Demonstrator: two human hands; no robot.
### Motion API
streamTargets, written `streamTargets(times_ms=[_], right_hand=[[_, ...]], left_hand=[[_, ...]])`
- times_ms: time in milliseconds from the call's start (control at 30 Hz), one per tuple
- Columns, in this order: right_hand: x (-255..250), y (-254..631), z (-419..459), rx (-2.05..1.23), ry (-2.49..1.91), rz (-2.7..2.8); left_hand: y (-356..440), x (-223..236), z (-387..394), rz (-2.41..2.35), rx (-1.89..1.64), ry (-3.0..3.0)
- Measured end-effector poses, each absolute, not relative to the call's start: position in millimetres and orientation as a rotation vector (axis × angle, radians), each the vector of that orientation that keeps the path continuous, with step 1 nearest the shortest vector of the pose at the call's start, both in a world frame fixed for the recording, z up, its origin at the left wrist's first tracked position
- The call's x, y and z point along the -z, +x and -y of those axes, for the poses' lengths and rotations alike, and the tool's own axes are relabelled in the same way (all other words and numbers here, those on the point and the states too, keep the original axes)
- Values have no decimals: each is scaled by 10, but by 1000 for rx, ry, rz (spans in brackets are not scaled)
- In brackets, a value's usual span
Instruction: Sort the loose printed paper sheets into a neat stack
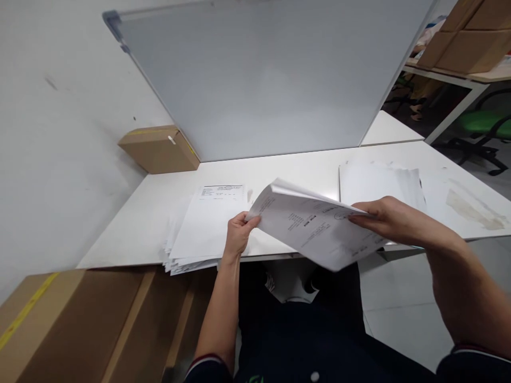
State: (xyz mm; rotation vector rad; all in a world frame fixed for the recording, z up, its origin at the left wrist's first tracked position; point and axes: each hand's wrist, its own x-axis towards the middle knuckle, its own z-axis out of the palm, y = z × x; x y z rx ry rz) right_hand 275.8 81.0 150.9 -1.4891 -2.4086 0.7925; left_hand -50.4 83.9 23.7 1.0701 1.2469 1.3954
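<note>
I hold a bundle of printed sheets (315, 226) in the air above the front edge of a white table (291, 165). My left hand (238, 234) pinches the bundle's left corner, fingers closed on it. My right hand (385, 215) grips its right side, thumb on top. The sheets are tilted and bent, print facing up. A loose stack of printed papers (207, 226) lies on the table just left of my left hand. Another pile of white sheets (379, 183) lies behind my right hand.
A whiteboard (263, 80) leans upright along the table's back. A small cardboard box (159, 149) sits at the back left corner. A big cardboard box (80, 324) stands at the lower left. At the far right are a second table with boxes (471, 42) and a green chair (485, 125).
</note>
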Motion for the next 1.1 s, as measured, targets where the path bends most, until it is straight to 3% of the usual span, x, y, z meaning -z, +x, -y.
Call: streamTargets(times_ms=[133,233,467,867,1100], right_hand=[[-1064,2876,-772,-1661,-1558,1870],[-583,2973,-662,-1977,-1590,1440],[98,3183,-271,-1963,-1520,1057],[43,3240,-329,-1896,-1633,953],[28,3261,-418,-1866,-1667,979]], left_hand=[[-334,-87,-960,-1273,-1382,997],[-163,99,-981,-1458,-1240,1161],[78,280,-981,-1642,-970,1610],[318,363,-1229,-1863,-847,1996],[350,330,-1307,-1974,-579,2123]])
